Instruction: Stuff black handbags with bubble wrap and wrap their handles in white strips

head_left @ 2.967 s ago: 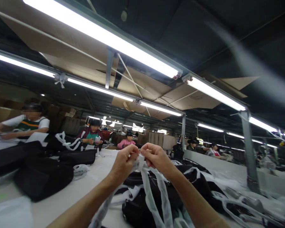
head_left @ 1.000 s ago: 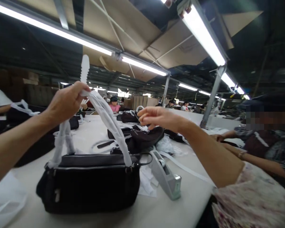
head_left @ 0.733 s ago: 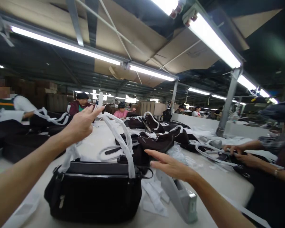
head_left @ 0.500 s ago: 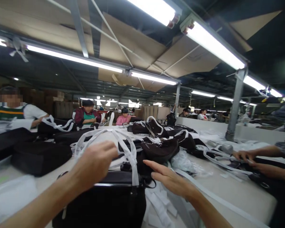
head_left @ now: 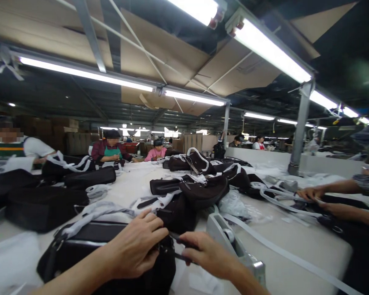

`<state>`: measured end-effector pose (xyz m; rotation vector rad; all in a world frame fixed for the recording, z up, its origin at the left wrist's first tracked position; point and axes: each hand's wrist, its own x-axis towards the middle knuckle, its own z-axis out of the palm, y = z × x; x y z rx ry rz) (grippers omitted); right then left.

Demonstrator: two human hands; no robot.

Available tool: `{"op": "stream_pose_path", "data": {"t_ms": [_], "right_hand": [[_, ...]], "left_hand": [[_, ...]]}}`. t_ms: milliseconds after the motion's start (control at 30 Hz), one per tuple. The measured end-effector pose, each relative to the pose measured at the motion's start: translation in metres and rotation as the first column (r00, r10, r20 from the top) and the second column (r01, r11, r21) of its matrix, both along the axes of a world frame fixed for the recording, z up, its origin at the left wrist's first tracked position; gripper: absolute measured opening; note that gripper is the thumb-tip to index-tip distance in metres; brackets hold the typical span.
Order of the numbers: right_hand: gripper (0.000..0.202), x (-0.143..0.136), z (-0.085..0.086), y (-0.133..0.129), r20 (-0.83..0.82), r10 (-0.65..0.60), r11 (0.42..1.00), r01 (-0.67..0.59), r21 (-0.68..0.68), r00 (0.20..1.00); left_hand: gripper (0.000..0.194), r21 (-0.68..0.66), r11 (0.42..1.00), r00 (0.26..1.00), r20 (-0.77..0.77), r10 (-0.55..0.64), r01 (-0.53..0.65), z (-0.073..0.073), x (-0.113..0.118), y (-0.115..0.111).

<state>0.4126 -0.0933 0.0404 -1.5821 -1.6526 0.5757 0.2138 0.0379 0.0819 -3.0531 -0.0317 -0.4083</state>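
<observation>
A black handbag (head_left: 64, 256) lies in front of me, its white-wrapped handle (head_left: 101, 210) folded down over the far side of its top. My left hand (head_left: 141, 241) is closed over the right end of the bag, near the small metal fittings there. What lies under those fingers is mostly hidden. Just right of that end, my right hand (head_left: 207, 252) is closed in a pinch on a short black strap (head_left: 182, 257) that runs toward the bag.
Beside my right hand stands a pale grey tape-dispenser-like device (head_left: 223, 233). A long white strip (head_left: 276, 250) crosses the table. Several black bags (head_left: 203, 190) lie beyond. At right, a co-worker's hands (head_left: 313, 194) handle another bag; other people sit along the far side.
My left hand has come down onto the bag's end. My right hand, flat before, now pinches the strap. The handle has dropped from upright to lying down, and the grey device has become visible.
</observation>
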Motion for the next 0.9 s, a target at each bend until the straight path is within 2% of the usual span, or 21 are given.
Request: {"op": "stream_pose_path", "data": {"t_ms": [100,167,233,300,333,400,467,533,567,600,667,733,767,833,900], "right_hand": [[0.026,-0.021,-0.002,-0.014,-0.119,-0.036,0.999,0.036,0.003,0.992],[0.030,-0.027,-0.010,-0.016,-0.235,-0.090,0.996,0.090,-0.010,0.968],[0.026,-0.027,-0.020,-0.015,-0.259,-0.165,0.986,0.168,-0.010,0.952],[0.019,-0.025,-0.030,-0.013,-0.198,-0.232,0.970,0.241,0.020,0.952],[0.017,-0.023,-0.034,-0.012,-0.160,-0.251,0.965,0.259,0.032,0.955],[0.013,-0.022,-0.042,-0.013,-0.106,-0.258,0.964,0.264,0.045,0.960],[0.010,-0.023,-0.048,-0.014,-0.116,-0.250,0.965,0.257,0.053,0.961],[0.008,-0.028,-0.049,-0.014,-0.286,-0.225,0.960,0.262,0.098,0.931],[0.011,-0.032,-0.047,-0.014,-0.437,-0.185,0.958,0.261,0.121,0.880],[0.017,-0.035,-0.045,-0.012,-0.606,-0.131,0.954,0.265,0.137,0.784],[0.032,-0.042,-0.041,-0.006,-0.885,-0.023,0.951,0.284,0.125,0.466],[0.045,-0.045,-0.042,0.002,-0.991,0.036,0.956,0.285,0.072,0.130],[0.048,-0.045,-0.044,0.006,-0.998,0.058,0.957,0.285,0.057,0.006],[0.045,-0.043,-0.054,0.013,-0.983,0.113,0.959,0.276,0.070,-0.142],[0.035,-0.040,-0.066,0.015,-0.963,0.182,0.953,0.277,0.123,-0.197]], "left_hand": [[0.051,-0.132,0.990,0.999,-0.014,0.038,-0.040,0.004,-0.027,-0.005],[0.058,-0.186,0.978,0.995,-0.052,0.088,-0.097,0.013,-0.038,-0.012],[0.045,-0.209,0.967,0.984,-0.135,0.119,-0.146,0.025,-0.039,-0.020],[0.027,-0.207,0.964,0.973,-0.192,0.127,-0.167,0.035,-0.031,-0.027],[0.025,-0.198,0.967,0.972,-0.200,0.121,-0.161,0.038,-0.026,-0.030],[0.032,-0.180,0.975,0.975,-0.202,0.094,-0.131,0.037,-0.016,-0.032],[0.043,-0.192,0.976,0.976,-0.212,0.060,-0.102,0.030,-0.009,-0.030],[0.049,-0.256,0.963,0.980,-0.197,0.038,-0.089,0.019,-0.009,-0.025],[0.053,-0.302,0.948,0.983,-0.181,0.040,-0.095,0.014,-0.010,-0.023],[0.057,-0.352,0.930,0.985,-0.167,0.048,-0.105,0.010,-0.011,-0.020],[0.063,-0.438,0.889,0.986,-0.152,0.073,-0.133,0.004,-0.015,-0.017],[0.065,-0.487,0.860,0.986,-0.138,0.097,-0.153,0.001,-0.018,-0.016],[0.064,-0.500,0.852,0.986,-0.125,0.107,-0.155,0.000,-0.018,-0.016],[0.062,-0.517,0.840,0.987,-0.099,0.130,-0.162,-0.001,-0.018,-0.016],[0.059,-0.525,0.833,0.985,-0.092,0.148,-0.174,-0.001,-0.017,-0.016]]}}
